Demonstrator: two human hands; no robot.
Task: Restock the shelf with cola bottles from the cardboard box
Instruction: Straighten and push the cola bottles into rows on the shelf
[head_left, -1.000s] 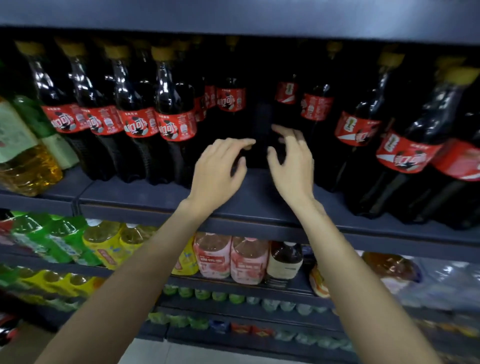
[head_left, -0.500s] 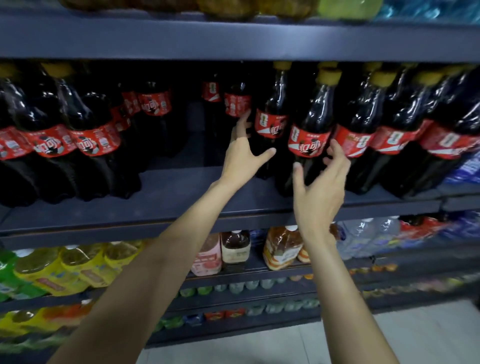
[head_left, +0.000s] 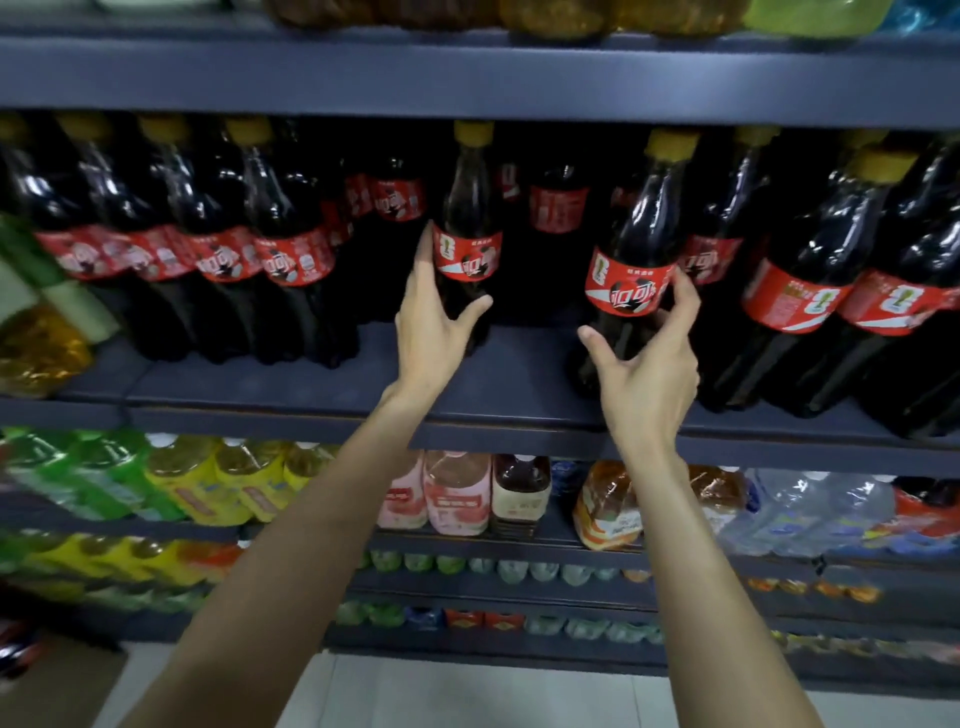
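Dark cola bottles with red labels and yellow caps fill the dark blue shelf (head_left: 291, 387). My left hand (head_left: 434, 325) holds one upright cola bottle (head_left: 467, 208) near the middle, thumb in front and fingers round its left side. My right hand (head_left: 647, 358) grips a second cola bottle (head_left: 631, 280), which leans to the right near the shelf's front edge, fingers on the label's right edge. A gap of bare shelf lies between the two bottles. The cardboard box's corner (head_left: 57, 686) shows at the bottom left.
Rows of cola bottles (head_left: 208, 249) stand left and more cola bottles (head_left: 831, 291) right of my hands. An oil bottle (head_left: 36, 343) sits far left. Lower shelves hold green, yellow and pink drink bottles (head_left: 457, 493). The upper shelf board (head_left: 467, 78) hangs close above the caps.
The view swung left and right. My hands went from open in front of the shelf's gap to each closing round a cola bottle, left on the middle one, right on the leaning one.
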